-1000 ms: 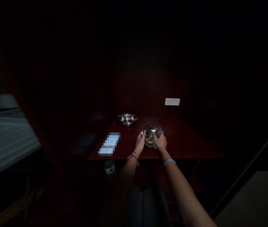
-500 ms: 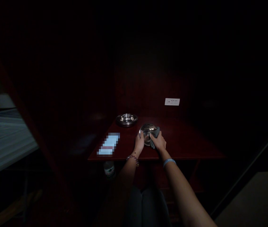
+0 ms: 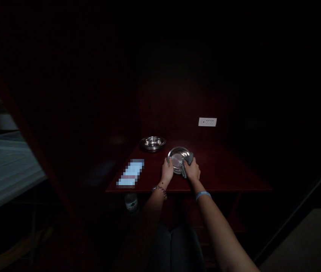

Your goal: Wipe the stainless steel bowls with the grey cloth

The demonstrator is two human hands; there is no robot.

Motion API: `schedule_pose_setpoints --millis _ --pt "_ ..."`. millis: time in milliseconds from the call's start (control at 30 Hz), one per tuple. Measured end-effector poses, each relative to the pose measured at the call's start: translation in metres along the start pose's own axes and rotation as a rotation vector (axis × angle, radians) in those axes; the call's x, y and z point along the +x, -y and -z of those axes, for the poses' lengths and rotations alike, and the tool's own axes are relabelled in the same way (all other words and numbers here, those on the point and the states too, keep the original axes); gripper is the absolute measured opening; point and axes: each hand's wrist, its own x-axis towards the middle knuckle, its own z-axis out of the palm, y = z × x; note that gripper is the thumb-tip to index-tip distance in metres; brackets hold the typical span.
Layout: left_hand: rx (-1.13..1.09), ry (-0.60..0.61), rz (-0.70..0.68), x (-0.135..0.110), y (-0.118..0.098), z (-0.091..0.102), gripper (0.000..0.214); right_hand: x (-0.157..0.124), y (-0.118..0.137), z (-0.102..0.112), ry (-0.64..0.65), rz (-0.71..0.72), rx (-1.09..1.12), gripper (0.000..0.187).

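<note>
A small shiny steel bowl point(image 3: 177, 155) stands tilted toward me on the dark red table point(image 3: 219, 170). My left hand point(image 3: 166, 170) grips the bowl's left rim, fingers wrapped round it. My right hand point(image 3: 192, 170) is closed on a grey cloth point(image 3: 188, 160) and presses it against the bowl's right side. A second steel bowl point(image 3: 152, 142) rests flat on the table behind and to the left, apart from both hands.
A blurred pale card or packet point(image 3: 130, 172) lies near the table's left front edge. A white socket plate point(image 3: 207, 122) is on the back wall. A water bottle point(image 3: 132, 203) stands under the table. A grey table point(image 3: 4, 170) is at far left.
The bowl has been turned in my hands so its inside faces me more. The cloth hand shifted slightly along the right rim. The far bowl has not moved.
</note>
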Motion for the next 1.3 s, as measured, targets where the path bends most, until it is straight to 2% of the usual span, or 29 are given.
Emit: schedule_pose_setpoints --millis 100,233,433,533,667,867,1033,1300 --pt "-0.012 -0.019 0.046 0.001 -0.001 0.000 0.033 0.001 0.000 -0.001 -0.001 -0.017 0.008 0.045" --pt "-0.110 0.022 0.063 -0.003 -0.008 0.002 0.034 0.003 -0.001 -0.001 -0.011 -0.043 0.068 0.044" --pt "-0.247 0.248 0.001 -0.013 -0.023 -0.001 0.050 0.006 -0.003 -0.001 -0.058 -0.099 0.144 0.050" --pt "-0.246 0.294 -0.031 -0.013 -0.020 -0.004 0.065 0.006 -0.003 -0.001 -0.049 -0.095 0.135 0.050" --pt "-0.220 0.269 -0.040 -0.010 -0.010 -0.006 0.063 0.004 -0.003 0.000 -0.035 -0.058 0.122 0.052" --pt "-0.235 0.186 0.057 -0.004 -0.005 -0.006 0.047 0.003 -0.004 -0.001 -0.051 -0.053 0.122 0.051" --pt "-0.219 0.185 0.136 -0.006 -0.011 -0.001 0.043 0.004 -0.004 -0.002 -0.080 -0.082 0.139 0.054" --pt "-0.305 0.225 0.133 -0.013 -0.026 0.003 0.052 0.005 -0.003 -0.001 -0.102 -0.082 0.183 0.058"
